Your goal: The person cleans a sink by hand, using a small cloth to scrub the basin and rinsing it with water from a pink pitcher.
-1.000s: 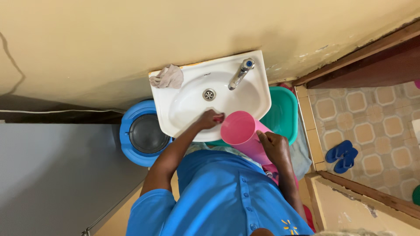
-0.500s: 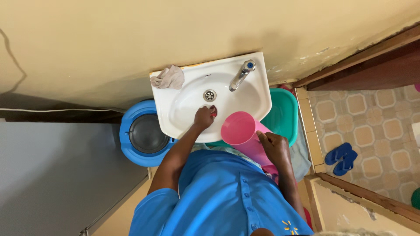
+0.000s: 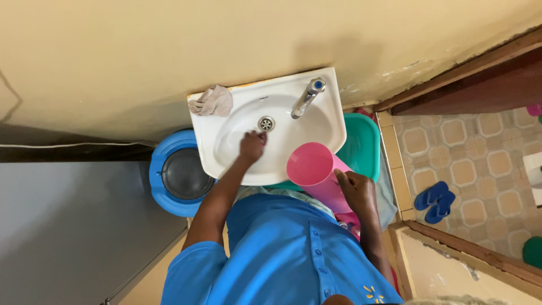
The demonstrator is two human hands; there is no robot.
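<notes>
Head view, looking straight down: the left hand [image 3: 252, 146] is pressed into the bowl of the white wall sink [image 3: 322, 133], fingers curled shut just below the drain [image 3: 266, 123]; whether that grip holds anything, I cannot tell. The right hand [image 3: 357, 191] has a closed grip on a pink plastic jug [image 3: 311, 167] at the sink's front edge, mouth tilted up. A crumpled rag [image 3: 212, 101] sits on the sink's back corner, the chrome tap [image 3: 306, 96] opposite. Blue bucket [image 3: 160, 189] and green basin [image 3: 363, 145] flank underneath.

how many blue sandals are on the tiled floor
2. The blue sandals lie side by side on the patterned tile floor at the right, past the doorway: one nearer the teal basin, the other just beside it. More may be hidden off-frame.
</notes>
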